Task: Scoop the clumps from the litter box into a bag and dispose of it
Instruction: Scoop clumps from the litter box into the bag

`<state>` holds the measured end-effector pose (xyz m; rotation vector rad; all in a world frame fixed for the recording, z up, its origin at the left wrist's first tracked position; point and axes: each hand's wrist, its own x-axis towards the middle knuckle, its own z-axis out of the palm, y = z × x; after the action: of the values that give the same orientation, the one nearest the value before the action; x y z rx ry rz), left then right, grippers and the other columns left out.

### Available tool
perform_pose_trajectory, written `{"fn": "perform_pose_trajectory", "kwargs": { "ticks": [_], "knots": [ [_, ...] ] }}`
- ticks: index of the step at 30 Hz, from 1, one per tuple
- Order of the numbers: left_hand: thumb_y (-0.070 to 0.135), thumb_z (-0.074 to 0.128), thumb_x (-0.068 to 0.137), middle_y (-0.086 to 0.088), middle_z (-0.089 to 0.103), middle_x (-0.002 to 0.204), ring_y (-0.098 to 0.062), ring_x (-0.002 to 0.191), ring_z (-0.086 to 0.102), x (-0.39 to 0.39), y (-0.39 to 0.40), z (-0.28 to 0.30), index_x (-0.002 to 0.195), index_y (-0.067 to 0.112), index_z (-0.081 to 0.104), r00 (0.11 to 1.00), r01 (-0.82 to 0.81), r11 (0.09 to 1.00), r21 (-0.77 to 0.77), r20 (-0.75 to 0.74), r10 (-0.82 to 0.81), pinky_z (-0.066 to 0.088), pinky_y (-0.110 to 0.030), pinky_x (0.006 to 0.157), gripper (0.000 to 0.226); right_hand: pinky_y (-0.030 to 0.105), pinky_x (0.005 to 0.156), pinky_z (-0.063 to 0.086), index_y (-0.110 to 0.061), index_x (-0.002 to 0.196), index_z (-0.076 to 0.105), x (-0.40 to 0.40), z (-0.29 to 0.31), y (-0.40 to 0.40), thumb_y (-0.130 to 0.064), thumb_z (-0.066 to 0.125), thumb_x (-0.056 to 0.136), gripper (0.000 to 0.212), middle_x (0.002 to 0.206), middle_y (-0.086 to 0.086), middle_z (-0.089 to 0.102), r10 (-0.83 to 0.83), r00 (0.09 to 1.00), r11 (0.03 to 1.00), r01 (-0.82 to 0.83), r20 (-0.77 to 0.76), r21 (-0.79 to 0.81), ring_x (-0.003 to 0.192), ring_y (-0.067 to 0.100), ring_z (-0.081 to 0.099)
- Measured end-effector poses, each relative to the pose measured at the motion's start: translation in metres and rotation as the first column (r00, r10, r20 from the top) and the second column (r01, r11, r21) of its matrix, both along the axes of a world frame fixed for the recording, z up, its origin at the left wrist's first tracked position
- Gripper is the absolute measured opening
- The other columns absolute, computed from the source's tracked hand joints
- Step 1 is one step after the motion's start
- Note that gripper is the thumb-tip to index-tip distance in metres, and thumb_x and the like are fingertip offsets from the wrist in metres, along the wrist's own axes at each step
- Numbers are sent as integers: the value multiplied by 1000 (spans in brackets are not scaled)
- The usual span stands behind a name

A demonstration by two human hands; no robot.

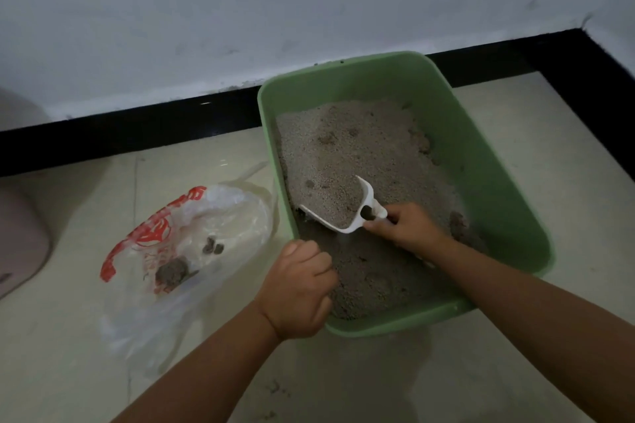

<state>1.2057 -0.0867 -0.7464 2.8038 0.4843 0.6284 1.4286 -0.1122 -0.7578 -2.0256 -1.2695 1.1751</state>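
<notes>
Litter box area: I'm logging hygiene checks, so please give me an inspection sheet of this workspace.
Surface: pale tiled floor, a few crumbs near the bottom edge.
Job's things: green litter box holding litter; white scoop loaded; plastic bag beside the box, clumps inside.
Clutter: pinkish object at far left.
Grippers: right hand holds the scoop; left hand grips the box rim.
Cables: nothing seen.
Surroundings: white wall, black skirting.
</notes>
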Motion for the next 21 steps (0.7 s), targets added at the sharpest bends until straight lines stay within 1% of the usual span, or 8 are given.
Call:
{"fn": "perform_pose_trajectory", "kwargs": {
  "ticks": [2, 6, 10, 12, 13, 15, 18, 21],
  "knots": [
    [21, 39, 70, -10, 45, 58, -20, 64, 29, 0, 0, 0, 53, 8, 48, 1000, 4, 1000, -3, -6, -4, 27, -31, 62, 23, 21, 47, 26, -12, 59, 51, 0, 2, -1, -27, 65, 85, 33, 49, -1, 37, -26, 1000, 1000, 26, -15, 7, 42, 5, 34],
    [21, 39, 71, -11, 45, 58, -20, 63, 28, -2, 1, -1, 53, 7, 48, 1000, 8, 1000, 0, -17, -8, 26, -31, 61, 25, 25, 51, 31, -10, 63, 55, 6, 12, -4, -22, 67, 84, 26, 52, 2, 41, -104, 992, 993, 108, -69, 57, 41, 1, 38],
    [19, 39, 71, -12, 44, 57, -21, 63, 27, -2, 2, -2, 51, 6, 47, 1000, 8, 1000, 13, -8, -8, 24, -31, 62, 25, 17, 47, 33, -14, 55, 50, 26, 32, -6, -17, 69, 82, 33, 46, -5, 43, -166, 985, 979, 171, -54, 109, 37, -2, 40],
    [18, 39, 71, -12, 44, 57, -21, 63, 27, -1, 2, -2, 51, 7, 48, 1000, 11, 1000, 25, -6, -11, 25, -31, 61, 25, 21, 50, 32, -3, 64, 56, 40, 43, -9, -18, 69, 81, 27, 54, 4, 44, -177, 984, 978, 179, -26, 111, 43, -1, 39],
    [18, 39, 71, -12, 44, 57, -21, 63, 27, -1, 2, -2, 51, 7, 48, 1000, 12, 999, 32, -5, -12, 25, -31, 61, 25, 21, 50, 32, 7, 70, 58, 45, 48, -12, -18, 69, 81, 30, 59, 9, 43, -176, 984, 978, 177, -23, 111, 50, 4, 42],
    [19, 39, 71, -11, 45, 56, -21, 63, 28, -1, 2, -2, 51, 7, 48, 1000, 11, 999, 44, -6, -11, 25, -31, 61, 25, 15, 46, 30, 20, 85, 57, 52, 57, -20, -16, 68, 82, 39, 64, 11, 44, -156, 987, 981, 158, -23, 112, 57, 10, 41],
    [20, 38, 71, -11, 45, 57, -20, 63, 28, -1, 1, -1, 51, 8, 48, 1000, 11, 999, 48, -13, -10, 26, -32, 61, 25, 9, 40, 26, 18, 82, 61, 57, 68, -30, -13, 69, 81, 32, 49, 0, 40, -176, 984, 976, 174, 5, 131, 39, 0, 33],
    [21, 39, 70, -10, 46, 57, -20, 64, 29, -1, 2, -2, 52, 9, 49, 999, 7, 998, 57, -37, -4, 27, -32, 61, 24, 14, 43, 23, 11, 72, 60, 58, 74, -35, -19, 71, 80, 32, 54, 3, 32, -156, 986, 982, 148, 54, 118, 36, 3, 27]
  ]
}}
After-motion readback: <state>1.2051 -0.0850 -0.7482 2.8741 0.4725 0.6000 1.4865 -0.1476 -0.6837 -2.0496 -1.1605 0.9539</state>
